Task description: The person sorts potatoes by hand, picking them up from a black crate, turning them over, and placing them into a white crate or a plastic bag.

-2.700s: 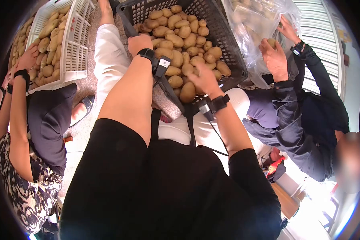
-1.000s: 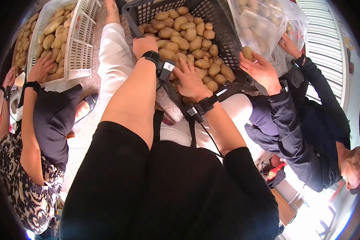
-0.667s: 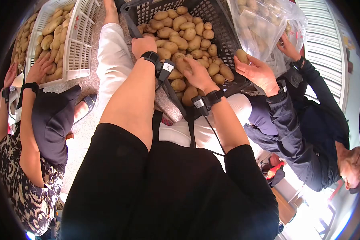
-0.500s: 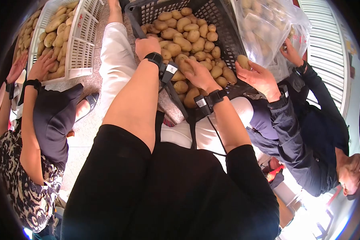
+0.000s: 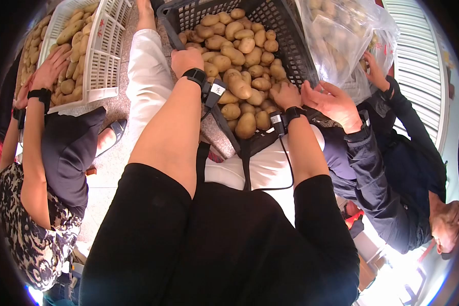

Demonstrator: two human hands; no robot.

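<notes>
A black plastic crate (image 5: 290, 35) full of potatoes (image 5: 234, 53) stands before me. My left hand (image 5: 187, 60) is closed around its left rim, fingers partly hidden behind the wall. Over the potatoes by the right side of the crate, my right hand (image 5: 285, 95) points down with curled fingers. Its fingertips are among the potatoes, and whatever they hold is hidden. One large potato (image 5: 239, 87) lies on top of the heap, to the left of my right hand.
A co-worker's hand (image 5: 334, 104) is close to my right hand, fingers spread. That person's other hand (image 5: 376, 74) touches a clear plastic bag (image 5: 336, 46) of potatoes. At left, another person's hand (image 5: 52, 69) rests on potatoes in a white crate (image 5: 104, 51).
My right hand has moved right across the heap, leaving the large potato behind. My left hand stays on the rim. The potato in the right co-worker's hand is no longer visible there.
</notes>
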